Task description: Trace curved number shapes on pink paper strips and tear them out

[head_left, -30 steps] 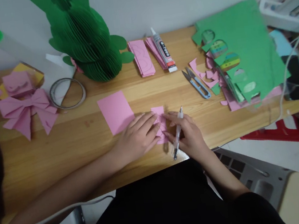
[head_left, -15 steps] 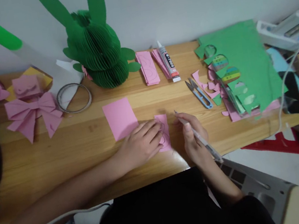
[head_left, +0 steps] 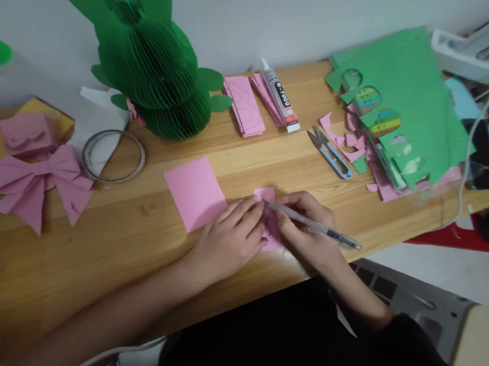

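My left hand (head_left: 230, 239) lies flat with fingers stretched, pressing down a small pink paper strip (head_left: 269, 219) on the wooden table (head_left: 99, 244). My right hand (head_left: 306, 226) grips a clear pen (head_left: 311, 224) with its tip on that strip, where a curved outline is drawn. A pink paper square (head_left: 195, 192) lies just left of the strip, partly under my left hand.
A green honeycomb paper figure (head_left: 152, 69), stacks of pink strips (head_left: 244, 105), a glue tube (head_left: 279, 95), small snips (head_left: 330, 152), a tape ring (head_left: 112, 155), a pink bow (head_left: 37, 186) and cut green sheets (head_left: 404, 96) with pink scraps lie around. The table's front edge is close.
My right hand turned the pen round and brought its tip down onto the pink strip. My left hand stayed pressing the strip. The camera shifted slightly.
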Motion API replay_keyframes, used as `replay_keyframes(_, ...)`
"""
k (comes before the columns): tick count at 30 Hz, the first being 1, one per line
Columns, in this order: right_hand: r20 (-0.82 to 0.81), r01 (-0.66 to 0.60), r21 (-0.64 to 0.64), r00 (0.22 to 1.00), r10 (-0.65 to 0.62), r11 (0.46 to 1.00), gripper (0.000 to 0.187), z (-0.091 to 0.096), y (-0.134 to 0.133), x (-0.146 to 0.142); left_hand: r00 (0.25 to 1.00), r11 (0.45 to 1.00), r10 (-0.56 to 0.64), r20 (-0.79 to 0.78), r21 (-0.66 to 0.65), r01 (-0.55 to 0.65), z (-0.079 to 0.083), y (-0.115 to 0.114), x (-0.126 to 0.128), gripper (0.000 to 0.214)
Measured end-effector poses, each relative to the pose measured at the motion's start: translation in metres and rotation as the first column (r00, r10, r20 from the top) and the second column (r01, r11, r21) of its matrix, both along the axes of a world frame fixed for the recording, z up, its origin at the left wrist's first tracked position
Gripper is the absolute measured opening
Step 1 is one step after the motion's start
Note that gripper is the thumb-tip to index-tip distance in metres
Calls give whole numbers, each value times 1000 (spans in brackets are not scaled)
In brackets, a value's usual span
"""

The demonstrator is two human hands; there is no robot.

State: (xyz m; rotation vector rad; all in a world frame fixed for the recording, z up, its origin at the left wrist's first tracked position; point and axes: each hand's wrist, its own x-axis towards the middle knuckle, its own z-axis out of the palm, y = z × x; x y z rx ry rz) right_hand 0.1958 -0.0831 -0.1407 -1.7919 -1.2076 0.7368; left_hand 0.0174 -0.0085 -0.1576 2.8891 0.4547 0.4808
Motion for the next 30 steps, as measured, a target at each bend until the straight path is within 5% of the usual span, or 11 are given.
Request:
replay_keyframes(21, 158, -14, 2, 987, 13, 1000, 9, 5, 4, -7, 1000, 997, 7, 27, 71, -8, 3, 1, 2, 29)
replay_keyframes(30, -42, -70, -48, 997, 68, 996, 12, 4, 19, 2, 999, 998, 23, 46, 61, -26, 2, 0, 3, 29)
